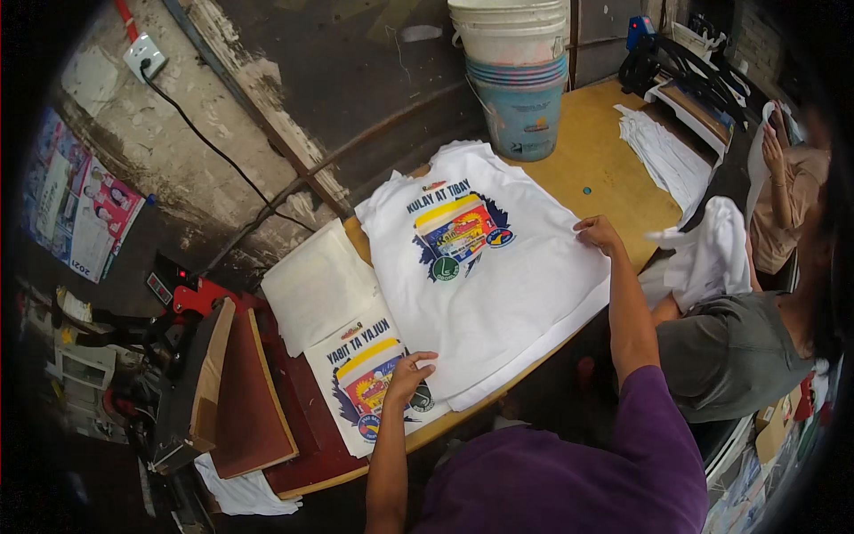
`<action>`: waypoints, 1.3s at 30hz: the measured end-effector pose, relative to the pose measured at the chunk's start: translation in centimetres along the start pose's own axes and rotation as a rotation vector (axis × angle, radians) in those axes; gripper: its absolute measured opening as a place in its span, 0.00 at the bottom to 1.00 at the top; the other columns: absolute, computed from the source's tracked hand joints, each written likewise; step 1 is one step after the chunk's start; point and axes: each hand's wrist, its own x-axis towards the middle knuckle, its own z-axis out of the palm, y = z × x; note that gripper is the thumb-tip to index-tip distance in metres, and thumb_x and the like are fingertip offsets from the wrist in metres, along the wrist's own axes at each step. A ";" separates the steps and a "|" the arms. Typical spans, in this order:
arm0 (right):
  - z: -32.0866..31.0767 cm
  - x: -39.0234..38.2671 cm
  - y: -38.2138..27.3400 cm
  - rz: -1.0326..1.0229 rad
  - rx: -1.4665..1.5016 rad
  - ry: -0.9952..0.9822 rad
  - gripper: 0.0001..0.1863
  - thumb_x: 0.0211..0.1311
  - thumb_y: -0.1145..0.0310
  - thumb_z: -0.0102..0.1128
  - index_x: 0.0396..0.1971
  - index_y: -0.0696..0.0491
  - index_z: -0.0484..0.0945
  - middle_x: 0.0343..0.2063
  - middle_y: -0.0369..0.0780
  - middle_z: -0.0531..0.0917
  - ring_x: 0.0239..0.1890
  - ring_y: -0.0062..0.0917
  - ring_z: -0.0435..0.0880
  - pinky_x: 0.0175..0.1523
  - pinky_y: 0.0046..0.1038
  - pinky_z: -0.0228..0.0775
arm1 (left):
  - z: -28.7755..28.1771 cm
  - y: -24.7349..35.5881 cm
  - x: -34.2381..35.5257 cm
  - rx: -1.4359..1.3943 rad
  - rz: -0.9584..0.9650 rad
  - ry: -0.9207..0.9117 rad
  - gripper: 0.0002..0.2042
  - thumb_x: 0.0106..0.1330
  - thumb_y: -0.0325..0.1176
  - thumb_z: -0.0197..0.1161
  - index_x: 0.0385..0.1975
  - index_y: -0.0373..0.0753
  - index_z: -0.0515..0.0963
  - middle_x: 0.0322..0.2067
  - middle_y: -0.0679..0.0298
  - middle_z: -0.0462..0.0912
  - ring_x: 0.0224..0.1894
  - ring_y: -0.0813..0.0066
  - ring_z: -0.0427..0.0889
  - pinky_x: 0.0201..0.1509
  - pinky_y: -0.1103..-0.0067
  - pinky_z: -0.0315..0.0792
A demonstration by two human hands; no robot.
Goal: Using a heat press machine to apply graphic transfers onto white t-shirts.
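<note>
A white T-shirt point(525, 249) with a colourful bucket print on its front lies spread over the table, with more white cloth layered beneath its lower edge. My right hand point(598, 233) pinches the shirt's right edge between thumb and fingers. At the shirt's lower left edge is my left hand point(409, 376), its thumb and index finger slightly apart over the cloth. Partly under my left hand and wrist lies a printed transfer sheet point(360, 356) with the same design mirrored. A stack of blank whitish sheets point(316, 285) sits just beyond it.
A heat press point(227, 383) with a red frame stands at the left. Stacked buckets point(520, 98) stand at the table's point(592, 165) far edge. Folded white cloth point(663, 160) lies near another press point(689, 98) at the far right. A co-worker point(738, 347) at right handles white cloth.
</note>
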 end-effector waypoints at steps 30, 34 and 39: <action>0.4 -3.3 11.7 -0.203 -1.067 0.449 0.31 0.42 0.76 0.56 0.54 0.47 0.70 0.60 0.51 0.63 0.56 0.47 0.67 0.54 0.43 0.66 | 4.9 -5.1 -8.1 0.839 0.229 0.037 0.26 0.51 0.18 0.60 0.54 0.32 0.66 0.48 0.52 0.63 0.34 0.63 0.76 0.38 0.75 0.73; 5.2 -5.0 9.2 -0.460 -1.007 0.448 0.30 0.43 0.76 0.59 0.53 0.51 0.71 0.57 0.54 0.64 0.57 0.49 0.64 0.57 0.44 0.63 | 2.4 -6.4 -12.4 0.801 0.227 0.009 0.22 0.55 0.25 0.61 0.52 0.35 0.69 0.46 0.54 0.68 0.37 0.63 0.78 0.40 0.73 0.73; 14.4 -9.3 5.5 -0.615 -1.054 0.323 0.29 0.42 0.75 0.62 0.50 0.49 0.73 0.57 0.49 0.66 0.57 0.48 0.63 0.57 0.44 0.63 | -1.3 -7.2 -16.6 0.684 0.191 0.058 0.20 0.56 0.26 0.61 0.50 0.35 0.71 0.44 0.56 0.70 0.41 0.61 0.76 0.46 0.72 0.71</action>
